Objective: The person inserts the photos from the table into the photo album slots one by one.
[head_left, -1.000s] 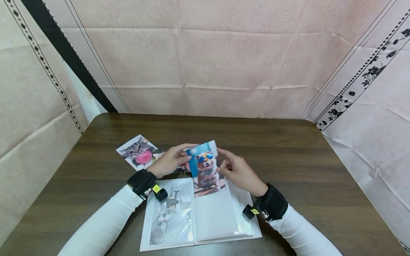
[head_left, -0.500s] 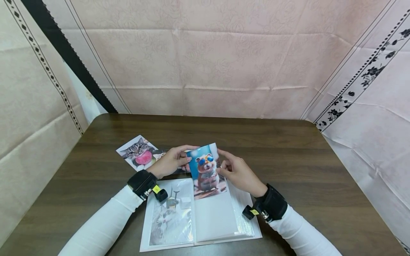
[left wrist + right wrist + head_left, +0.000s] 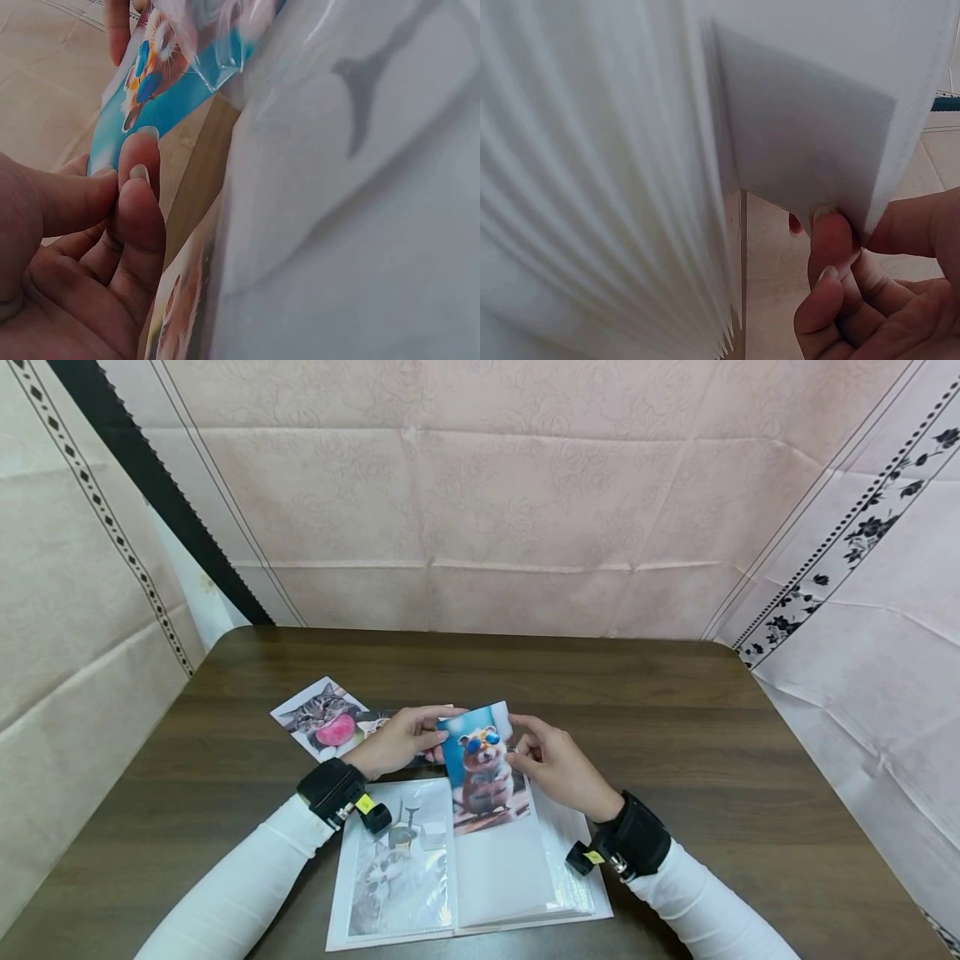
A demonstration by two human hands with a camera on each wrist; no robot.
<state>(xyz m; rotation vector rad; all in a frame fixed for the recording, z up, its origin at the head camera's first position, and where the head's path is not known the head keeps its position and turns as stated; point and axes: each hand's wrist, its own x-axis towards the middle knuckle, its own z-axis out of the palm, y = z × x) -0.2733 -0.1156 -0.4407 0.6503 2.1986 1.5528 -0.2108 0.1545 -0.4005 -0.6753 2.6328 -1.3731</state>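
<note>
Centrally, a glossy rectangular photo of a bear-like animal in blue sunglasses (image 3: 486, 768) is held between both hands, above the far edge of the right-hand page of a white open album (image 3: 506, 872). Its long axis is pointed away from the person, the far end leaning slightly further left than the album's spine. Neither hand is nearer, since both are in contact: the left edge is pinched by the left hand (image 3: 405, 742), the right edge by the right hand (image 3: 557, 766), fingertips close together. From the left wrist, the photo's near part is seen overlapped by clear plastic film (image 3: 217, 71); how deep it sits cannot be told. Past the album's far left corner, a tabby cat photo (image 3: 327, 718) is laid on the brown wooden table (image 3: 675, 735).
</note>
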